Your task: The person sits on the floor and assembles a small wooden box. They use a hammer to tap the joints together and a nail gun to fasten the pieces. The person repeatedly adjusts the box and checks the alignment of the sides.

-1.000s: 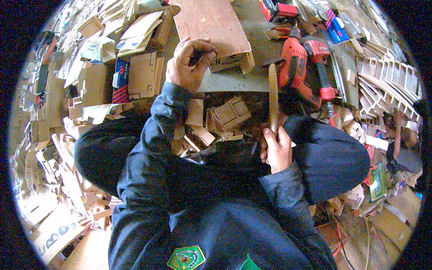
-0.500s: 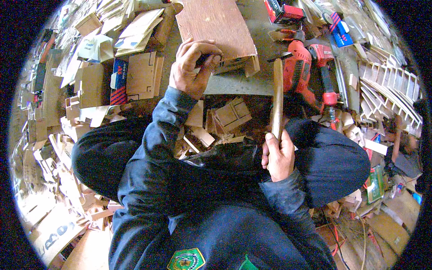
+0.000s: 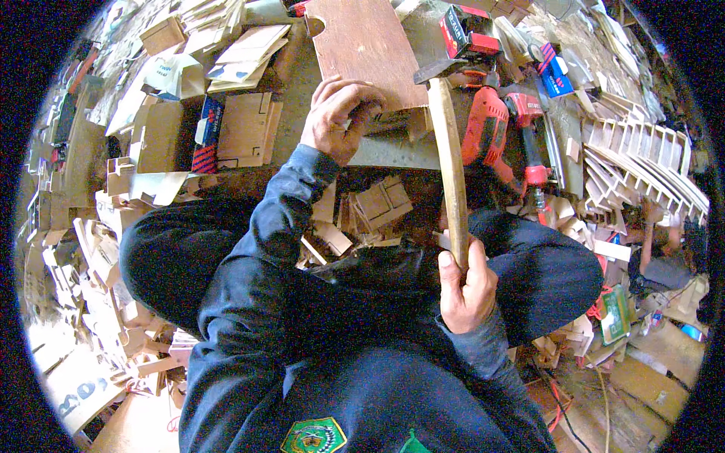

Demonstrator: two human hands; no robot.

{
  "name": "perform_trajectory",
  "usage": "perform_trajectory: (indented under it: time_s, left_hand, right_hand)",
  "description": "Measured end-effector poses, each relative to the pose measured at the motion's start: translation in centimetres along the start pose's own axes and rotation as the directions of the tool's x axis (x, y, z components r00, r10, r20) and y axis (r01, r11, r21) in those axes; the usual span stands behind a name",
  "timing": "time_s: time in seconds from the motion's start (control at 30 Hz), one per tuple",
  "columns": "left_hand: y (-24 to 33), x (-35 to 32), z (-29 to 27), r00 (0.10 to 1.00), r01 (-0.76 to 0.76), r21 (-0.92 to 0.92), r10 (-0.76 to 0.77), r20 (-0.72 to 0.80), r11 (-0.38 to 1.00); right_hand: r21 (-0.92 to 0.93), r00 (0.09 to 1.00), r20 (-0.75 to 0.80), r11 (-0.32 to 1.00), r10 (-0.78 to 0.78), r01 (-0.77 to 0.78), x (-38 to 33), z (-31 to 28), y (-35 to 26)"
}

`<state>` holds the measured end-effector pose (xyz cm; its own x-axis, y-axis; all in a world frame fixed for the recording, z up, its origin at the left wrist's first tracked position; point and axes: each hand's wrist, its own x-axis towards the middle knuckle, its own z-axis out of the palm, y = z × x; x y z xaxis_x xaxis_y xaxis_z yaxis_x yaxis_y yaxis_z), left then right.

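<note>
In my right hand is a hammer, gripped near the end of its wooden handle. The dark hammer head is up beside the right edge of a reddish-brown plywood panel. This panel has a curved notch in its left edge, and wooden pieces show beneath its near end. My left hand lies at the panel's near left corner, fingers curled and thumb brought in toward them. Whatever sits between those fingertips is too small or hidden to make out.
A red drill and another red-and-black power tool lie right of the panel. Wooden slatted frames are stacked farther right. Cut wood pieces litter the floor before me; a blue box stands left.
The hammer has risen, and its head has moved left toward the panel. My right hand has drawn back slightly toward me. The left hand stays at the panel's corner, fingers still curled.
</note>
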<state>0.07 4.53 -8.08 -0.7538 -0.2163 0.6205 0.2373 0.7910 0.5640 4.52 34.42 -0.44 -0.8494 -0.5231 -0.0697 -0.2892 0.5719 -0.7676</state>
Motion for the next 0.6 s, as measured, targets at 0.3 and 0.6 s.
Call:
perform_trajectory:
  time_s: [0.3,0.6]
  left_hand:
    - [0.19,-0.12,0.00,0.997,0.072,-0.102,-0.071,0.019,0.992]
    - [-0.15,-0.28,0.26,0.996,0.068,-0.080,-0.064,0.056,0.994]
  right_hand:
    - [-0.274,0.993,0.020,0.955,-0.113,0.115,0.47,0.16,-0.78]
    - [-0.290,0.997,0.076,0.957,-0.010,0.032,0.50,0.46,-1.06]
